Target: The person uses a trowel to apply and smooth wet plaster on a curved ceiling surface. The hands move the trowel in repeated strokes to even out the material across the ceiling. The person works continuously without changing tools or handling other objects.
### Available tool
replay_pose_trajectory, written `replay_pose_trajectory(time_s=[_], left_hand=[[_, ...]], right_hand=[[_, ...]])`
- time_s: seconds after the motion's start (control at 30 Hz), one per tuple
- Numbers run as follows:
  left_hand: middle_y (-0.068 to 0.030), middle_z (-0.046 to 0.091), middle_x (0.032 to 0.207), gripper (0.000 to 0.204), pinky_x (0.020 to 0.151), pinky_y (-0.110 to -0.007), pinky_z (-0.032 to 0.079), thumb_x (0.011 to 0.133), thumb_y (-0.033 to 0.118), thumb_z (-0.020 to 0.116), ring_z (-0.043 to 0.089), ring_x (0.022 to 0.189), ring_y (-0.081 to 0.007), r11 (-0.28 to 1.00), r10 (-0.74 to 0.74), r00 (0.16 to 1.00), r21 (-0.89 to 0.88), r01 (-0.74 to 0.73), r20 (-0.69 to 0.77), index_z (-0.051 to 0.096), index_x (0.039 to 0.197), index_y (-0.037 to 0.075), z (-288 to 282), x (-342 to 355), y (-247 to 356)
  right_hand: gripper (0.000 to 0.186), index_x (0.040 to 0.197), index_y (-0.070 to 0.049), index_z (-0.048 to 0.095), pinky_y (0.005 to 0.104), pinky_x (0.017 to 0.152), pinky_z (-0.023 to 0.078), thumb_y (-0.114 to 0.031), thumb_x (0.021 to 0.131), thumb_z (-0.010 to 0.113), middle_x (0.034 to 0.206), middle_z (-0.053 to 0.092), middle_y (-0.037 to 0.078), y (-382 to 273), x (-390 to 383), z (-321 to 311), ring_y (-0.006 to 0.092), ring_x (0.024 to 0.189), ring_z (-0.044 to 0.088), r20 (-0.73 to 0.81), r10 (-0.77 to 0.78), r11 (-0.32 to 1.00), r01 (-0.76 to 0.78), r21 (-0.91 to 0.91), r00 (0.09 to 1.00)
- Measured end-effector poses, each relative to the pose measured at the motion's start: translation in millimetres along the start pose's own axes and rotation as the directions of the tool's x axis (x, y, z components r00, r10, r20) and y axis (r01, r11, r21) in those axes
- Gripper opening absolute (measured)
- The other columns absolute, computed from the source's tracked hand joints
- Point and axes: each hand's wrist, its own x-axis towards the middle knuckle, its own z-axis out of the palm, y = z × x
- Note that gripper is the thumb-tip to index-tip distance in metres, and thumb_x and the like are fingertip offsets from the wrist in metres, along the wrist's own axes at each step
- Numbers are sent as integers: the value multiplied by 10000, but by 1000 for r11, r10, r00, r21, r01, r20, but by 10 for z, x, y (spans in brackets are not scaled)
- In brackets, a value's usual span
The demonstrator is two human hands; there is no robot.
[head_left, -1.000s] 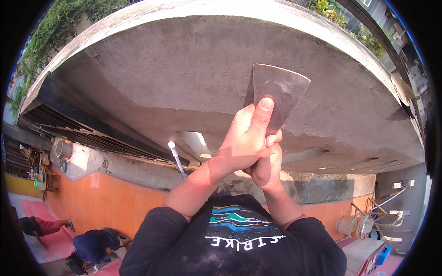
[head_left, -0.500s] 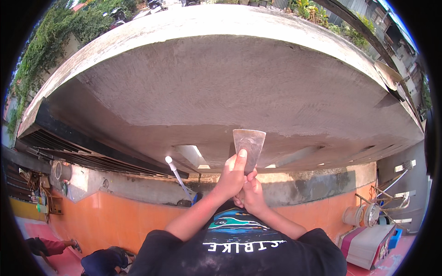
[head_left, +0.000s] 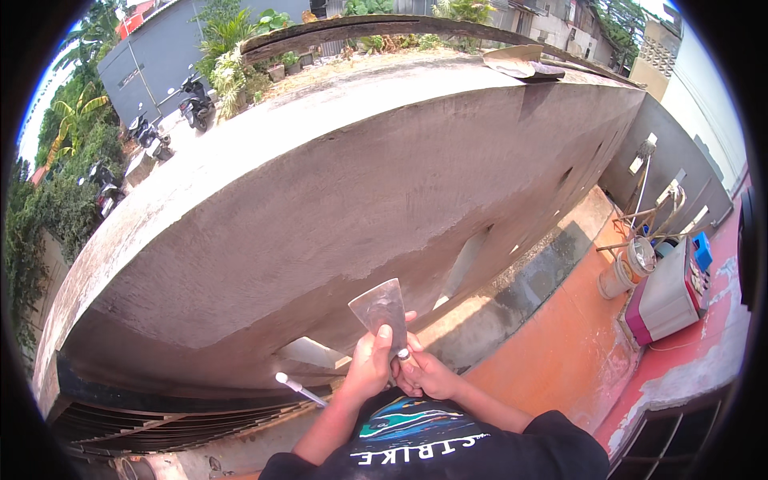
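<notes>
A wide metal scraper (head_left: 378, 308) is held blade-up in front of my black shirt. My left hand (head_left: 370, 364) grips it, thumb lying on the lower blade and fingertips showing past its right edge. My right hand (head_left: 424, 374) is closed around the short handle just below, partly hidden behind the tool. Beyond both hands stands a curved concrete wall (head_left: 352, 192), its face grey plaster in lighter and darker areas, with slot openings low down. A white pole (head_left: 298, 386) with a rounded tip is just left of my hands.
Dark slatted bars (head_left: 128, 432) run along the lower left. At right are buckets (head_left: 618, 280), a grey-and-maroon box (head_left: 662, 300), a blue container (head_left: 702, 251) and leaning poles (head_left: 646, 180) on orange flooring (head_left: 544, 352). Motorbikes (head_left: 194, 102) and plants stand beyond the wall.
The view has swung rightward, bringing motorbikes and the pink wall into sight; people at the lower left have left the view. My hands and the scraper have moved lower in the picture.
</notes>
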Motion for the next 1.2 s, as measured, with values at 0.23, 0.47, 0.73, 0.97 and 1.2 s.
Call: replay_pose_trajectory(time_s=[0.23,0.47,0.73,0.97,1.2], left_hand=[[-5,567,818,556,578,-212,462,1038,493,352,546,697,-79,987,-125,957,-62,146,261,480,1259,-1,-75,18,-188],[-16,475,876,366,777,-263,398,1058,352,390,451,830,-92,992,-55,959,126,20,279,385,1222,25,28,29,-199],[-72,579,1038,424,745,-265,479,1040,387,432,539,829,-105,981,-195,824,83,178,532,466,1183,-10,-68,102,43],[-85,633,853,549,461,-234,516,1047,476,320,625,671,-134,982,-171,922,-17,188,346,471,1227,-21,11,132,-186],[-86,594,788,659,532,-230,500,1042,537,237,588,692,-134,968,-182,954,-129,217,236,417,1297,-43,119,319,-557]], right_hand=[[321,1091,-26,489,204,506,399,-342,1036,469,670,532,20,344,-124,254,63,537,491,-168,-273,953,290,85,947],[273,1230,-16,519,220,579,451,-125,982,554,828,603,20,384,-91,635,65,658,560,-608,-395,910,202,-363,689],[340,1151,-28,483,227,534,430,-349,1044,451,678,431,13,236,-139,402,80,555,446,149,-394,487,69,871,907],[365,1170,-39,462,234,451,428,-371,1021,495,727,511,42,374,-14,440,90,514,477,-484,-333,925,380,-1,810],[314,1041,-69,483,196,386,343,-379,1046,435,687,499,39,424,37,209,68,433,414,-574,-225,898,396,191,787]])
